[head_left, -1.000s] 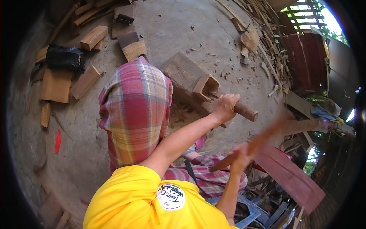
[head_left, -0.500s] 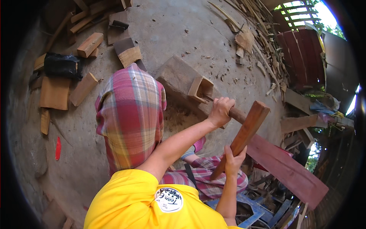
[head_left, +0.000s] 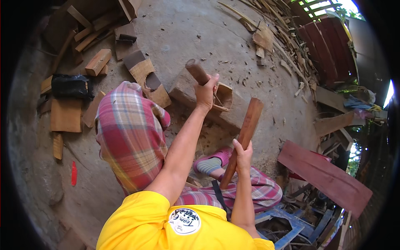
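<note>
My left hand (head_left: 205, 93) is closed around the round wooden handle (head_left: 195, 71) of a chisel, tilted with its top to the upper left. Its thin shank runs down into a small hollow wooden piece (head_left: 225, 96), which rests on a large wood block (head_left: 181, 96); the tip is hard to make out. My right hand (head_left: 243, 156) grips a long squarish wooden bar (head_left: 254, 114), held upward at a slant to the right of the hollow piece. My raised knee, under a plaid cloth (head_left: 127, 131), is left of the block.
Wood offcuts (head_left: 98, 62) and a black wrapped bundle (head_left: 71, 85) lie at left, with a red scrap (head_left: 74, 173) below. Scrap strips (head_left: 277, 37) line the upper right. A red board (head_left: 325, 175) lies at right above a blue metal frame (head_left: 287, 221). My sandalled foot (head_left: 208, 164) is below the block.
My left hand has swung the handle up and leftward, its top now pointing upper left instead of right. My right hand's bar, blurred earlier, now stands more upright and further left.
</note>
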Demonstrator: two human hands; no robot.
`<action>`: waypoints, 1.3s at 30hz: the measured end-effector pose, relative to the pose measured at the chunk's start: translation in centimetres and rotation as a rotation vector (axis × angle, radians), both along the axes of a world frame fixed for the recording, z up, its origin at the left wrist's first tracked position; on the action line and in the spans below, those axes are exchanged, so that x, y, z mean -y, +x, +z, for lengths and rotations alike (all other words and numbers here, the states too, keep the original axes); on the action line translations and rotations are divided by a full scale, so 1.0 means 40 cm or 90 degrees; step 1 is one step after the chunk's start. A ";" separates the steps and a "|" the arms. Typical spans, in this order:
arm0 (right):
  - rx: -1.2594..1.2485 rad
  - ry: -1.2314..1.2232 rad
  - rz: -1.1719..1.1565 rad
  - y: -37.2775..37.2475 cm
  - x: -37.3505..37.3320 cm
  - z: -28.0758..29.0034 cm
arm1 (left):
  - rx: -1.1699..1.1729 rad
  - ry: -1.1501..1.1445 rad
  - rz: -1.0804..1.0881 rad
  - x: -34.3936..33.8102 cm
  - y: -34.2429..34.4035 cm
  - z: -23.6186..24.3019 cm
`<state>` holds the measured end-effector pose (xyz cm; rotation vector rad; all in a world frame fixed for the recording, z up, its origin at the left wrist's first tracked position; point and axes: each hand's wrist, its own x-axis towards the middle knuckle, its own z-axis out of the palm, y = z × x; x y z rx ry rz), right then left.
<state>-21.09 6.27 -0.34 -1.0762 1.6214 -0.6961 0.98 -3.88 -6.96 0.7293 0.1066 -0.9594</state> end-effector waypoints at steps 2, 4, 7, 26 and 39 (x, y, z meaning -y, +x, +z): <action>0.033 -0.035 0.011 -0.002 -0.010 0.000 | 0.088 -0.015 -0.038 -0.007 -0.012 0.017; 0.043 -0.037 0.003 -0.003 -0.024 0.011 | 0.245 -0.058 -0.078 -0.011 -0.025 0.040; 0.051 -0.071 -0.011 0.001 -0.041 0.039 | 0.391 -0.020 -0.143 -0.018 -0.055 0.075; 0.043 -0.405 0.081 -0.017 -0.035 0.428 | 0.633 -0.105 -0.165 -0.009 -0.223 0.105; -0.056 -0.176 0.004 -0.036 -0.003 0.380 | 0.559 -0.034 -0.135 0.008 -0.205 0.114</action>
